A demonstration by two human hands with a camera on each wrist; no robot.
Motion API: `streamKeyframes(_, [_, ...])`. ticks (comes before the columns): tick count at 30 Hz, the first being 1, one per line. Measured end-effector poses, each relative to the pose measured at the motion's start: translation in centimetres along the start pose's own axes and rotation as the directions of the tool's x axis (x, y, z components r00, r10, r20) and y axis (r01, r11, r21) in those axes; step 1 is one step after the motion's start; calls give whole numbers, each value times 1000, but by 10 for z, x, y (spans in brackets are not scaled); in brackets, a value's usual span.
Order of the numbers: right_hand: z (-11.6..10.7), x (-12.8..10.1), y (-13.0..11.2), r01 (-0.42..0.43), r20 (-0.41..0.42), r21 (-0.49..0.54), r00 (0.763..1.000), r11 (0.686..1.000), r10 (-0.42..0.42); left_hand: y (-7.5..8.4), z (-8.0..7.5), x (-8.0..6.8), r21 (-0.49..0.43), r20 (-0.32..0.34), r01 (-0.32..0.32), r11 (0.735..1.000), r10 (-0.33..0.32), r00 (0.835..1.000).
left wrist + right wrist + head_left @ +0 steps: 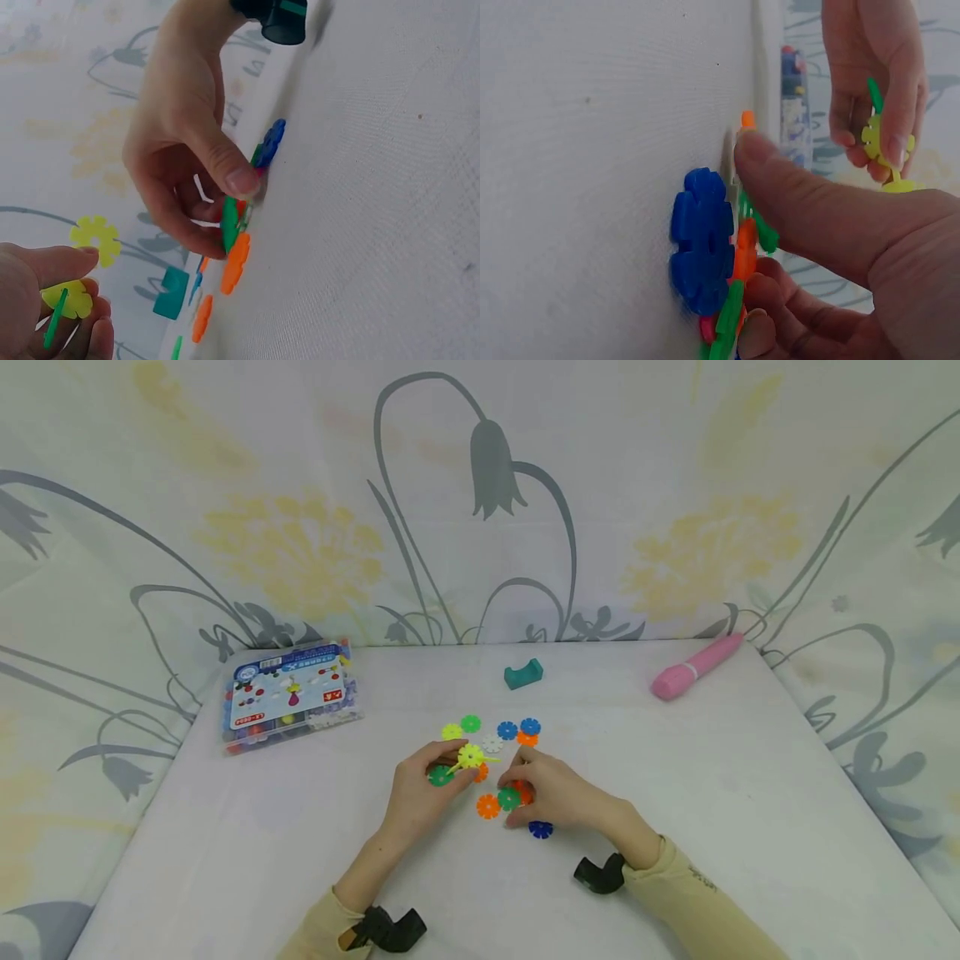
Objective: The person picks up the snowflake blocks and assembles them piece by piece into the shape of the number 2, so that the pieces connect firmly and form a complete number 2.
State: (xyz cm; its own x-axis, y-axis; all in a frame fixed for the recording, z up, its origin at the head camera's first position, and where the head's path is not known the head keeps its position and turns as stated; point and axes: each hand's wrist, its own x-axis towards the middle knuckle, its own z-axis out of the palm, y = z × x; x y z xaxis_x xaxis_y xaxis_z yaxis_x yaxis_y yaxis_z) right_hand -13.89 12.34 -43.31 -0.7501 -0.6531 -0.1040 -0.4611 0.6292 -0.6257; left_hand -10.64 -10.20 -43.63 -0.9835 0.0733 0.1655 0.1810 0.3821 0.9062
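On table [675, 793] — right hand [551, 793] pinching green disc [509, 798].

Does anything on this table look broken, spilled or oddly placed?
Nothing stands out. The flower-shaped discs lie loose on the white table, the left hand holds a small yellow and green assembly, and the right hand pinches a green disc. The plastic box, pink pen and teal piece lie apart, intact.

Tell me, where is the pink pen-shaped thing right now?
In the head view the pink pen-shaped thing lies at the table's far right edge, against the flowered cloth, well right of the small teal block and away from both hands.
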Motion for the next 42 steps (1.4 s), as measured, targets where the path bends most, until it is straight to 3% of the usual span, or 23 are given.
streamKeyframes(7, [0,0,0,-48,26,14,999,999,47,-1,-1,0,-10,-4,-13,1000,13,1000])
streamKeyframes(11, [-7,-2,4,-30,11,27,1000,999,30,-3,0,0,-13,-2,-29,999,29,1000])
streamKeyframes(14, [-15,-7,9,0,85,89,996,996,-8,-3,0,1,-15,-3,-36,999,36,999])
streamKeyframes(16, [-21,-10,12,17,218,164,975,986,-53,-2,0,1,-13,-6,-33,999,33,999])
streamKeyframes(19, [-27,-15,14,-4,421,270,900,963,-114,-2,0,1,-4,-8,-30,1000,30,1000])
streamKeyframes(21, [-29,-16,15,-14,460,291,879,957,-127,-2,1,1,-1,-5,-27,1000,27,1000])
streamKeyframes(22, [-29,-16,15,-17,451,289,885,957,-120,-2,1,1,0,-4,-26,1000,26,1000])
streamKeyframes(27, [-24,-10,20,-39,278,217,960,975,-24,-2,2,0,-1,2,-15,1000,15,1000])
streamKeyframes(30, [-22,-8,22,-29,212,206,977,978,-16,-2,2,0,0,6,-12,1000,12,1000])
streamKeyframes(32, [-24,-9,22,-21,213,217,977,976,-26,-2,1,0,-1,8,-14,1000,14,1000])
streamKeyframes(34, [-27,-11,21,-9,278,244,959,970,-61,-1,1,0,-3,7,-13,1000,13,1000])
streamKeyframes(35, [-28,-12,21,-7,338,262,937,965,-85,-1,1,0,-2,7,-13,1000,13,1000])
streamKeyframes(37, [-30,-15,20,-18,464,307,876,952,-133,-2,1,0,-1,7,-11,1000,11,1000])
streamKeyframes(39, [-31,-17,20,-27,535,342,827,939,-171,-2,2,0,2,9,-10,1000,10,1000])
streamKeyframes(40, [-31,-17,20,-32,545,353,819,935,-178,-2,2,0,4,10,-11,1000,11,1000])
streamKeyframes(42, [-31,-16,21,-20,491,346,856,938,-163,-2,2,1,5,12,-16,1000,16,1000])
